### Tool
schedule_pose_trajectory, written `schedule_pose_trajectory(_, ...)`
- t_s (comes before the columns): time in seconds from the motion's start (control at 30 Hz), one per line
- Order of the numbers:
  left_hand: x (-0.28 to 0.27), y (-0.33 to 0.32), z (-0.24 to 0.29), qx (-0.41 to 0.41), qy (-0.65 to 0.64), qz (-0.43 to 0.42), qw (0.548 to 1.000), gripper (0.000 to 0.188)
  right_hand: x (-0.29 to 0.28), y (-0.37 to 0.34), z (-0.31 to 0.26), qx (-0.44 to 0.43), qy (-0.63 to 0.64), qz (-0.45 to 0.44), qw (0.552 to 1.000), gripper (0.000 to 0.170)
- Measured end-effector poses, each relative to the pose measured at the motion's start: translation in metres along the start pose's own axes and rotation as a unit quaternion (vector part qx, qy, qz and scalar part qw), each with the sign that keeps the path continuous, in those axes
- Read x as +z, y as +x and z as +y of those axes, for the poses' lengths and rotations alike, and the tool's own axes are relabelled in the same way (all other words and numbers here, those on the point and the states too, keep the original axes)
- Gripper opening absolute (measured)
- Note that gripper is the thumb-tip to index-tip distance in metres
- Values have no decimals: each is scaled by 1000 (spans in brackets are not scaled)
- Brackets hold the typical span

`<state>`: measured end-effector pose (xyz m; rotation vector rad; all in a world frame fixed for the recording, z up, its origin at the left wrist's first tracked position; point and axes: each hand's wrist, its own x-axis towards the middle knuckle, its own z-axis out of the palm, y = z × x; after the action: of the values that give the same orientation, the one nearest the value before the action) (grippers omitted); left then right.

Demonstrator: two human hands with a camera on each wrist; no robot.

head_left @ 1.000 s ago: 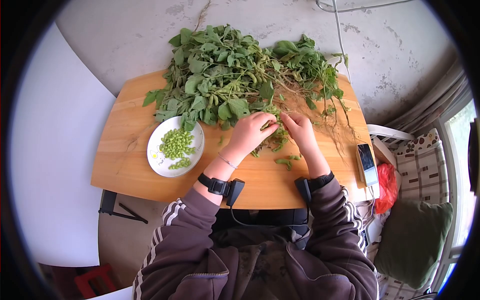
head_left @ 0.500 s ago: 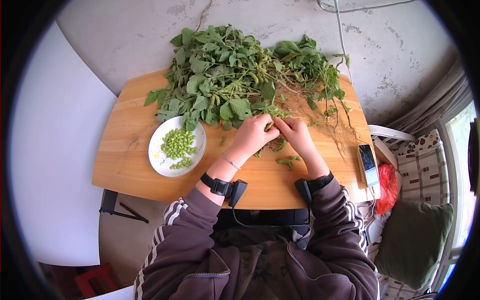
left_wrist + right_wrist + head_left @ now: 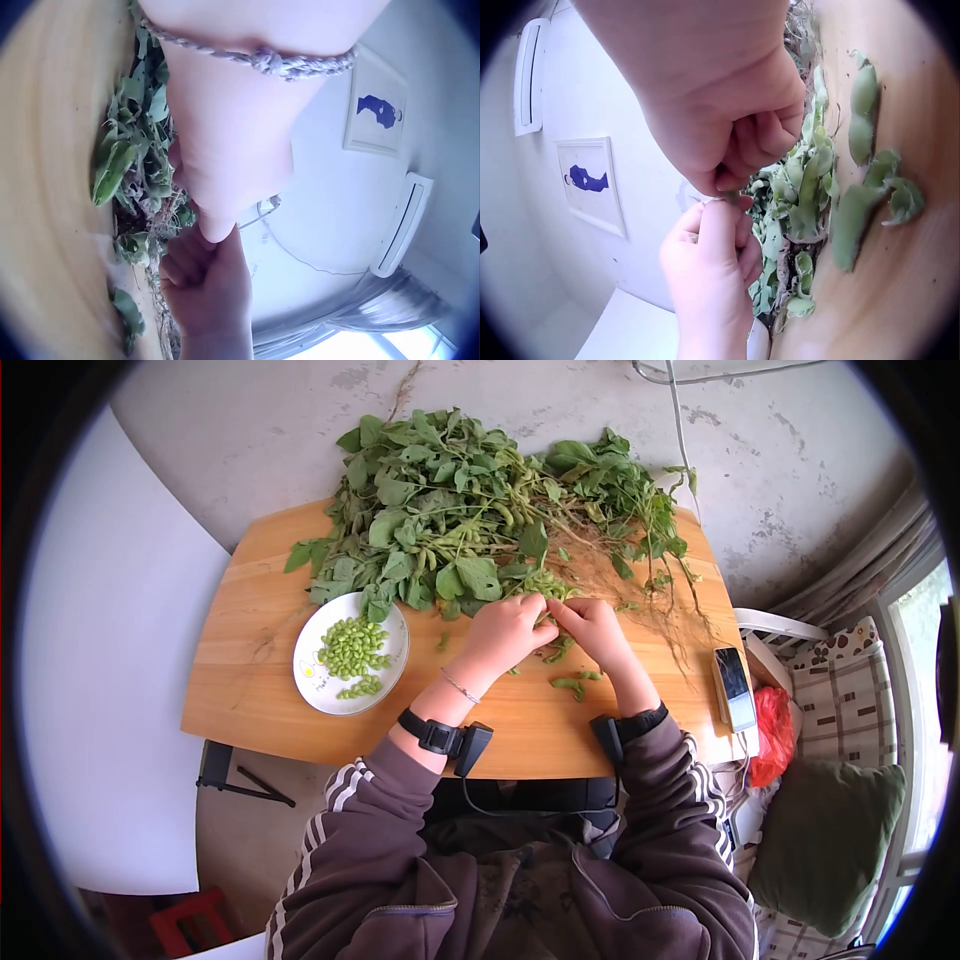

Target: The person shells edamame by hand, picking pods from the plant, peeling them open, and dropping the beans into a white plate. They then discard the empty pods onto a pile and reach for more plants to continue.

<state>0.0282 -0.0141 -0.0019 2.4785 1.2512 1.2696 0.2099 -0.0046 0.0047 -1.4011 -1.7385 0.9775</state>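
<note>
Both hands meet fingertip to fingertip over the near side of the plant heap. Between them is a green soybean pod, mostly covered by fingers. My left hand holds it with fingers curled and thumb against it. From the other side, my right hand pinches its end between thumb and forefinger, the other fingers folded in. Below the hands lie several pods and split shells. Nearer the front edge are a few loose pods. A white plate to the left carries a pile of shelled green beans.
Leafy soybean plants cover the far side of the wooden table, their thin roots spreading to the right. A phone lies at the right edge. Beyond it are a red plastic bag and a green cushion.
One second ago the fingertips were slightly apart; by half a second ago they had come together at the pod. Since then the hands have barely moved. Plate and plants stay put.
</note>
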Motion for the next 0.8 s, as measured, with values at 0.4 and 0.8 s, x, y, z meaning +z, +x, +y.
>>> schedule_pose_trajectory(0.4, -1, 0, -3, -1, -74, -32, 997, 22, -5, -7, -10, -35, 57, -23, 997, 38)
schedule_pose_trajectory(0.8, -3, 2, -17, -308, -531, -176, 769, 32, -18, -7, -11, -50, 65, -60, 995, 33)
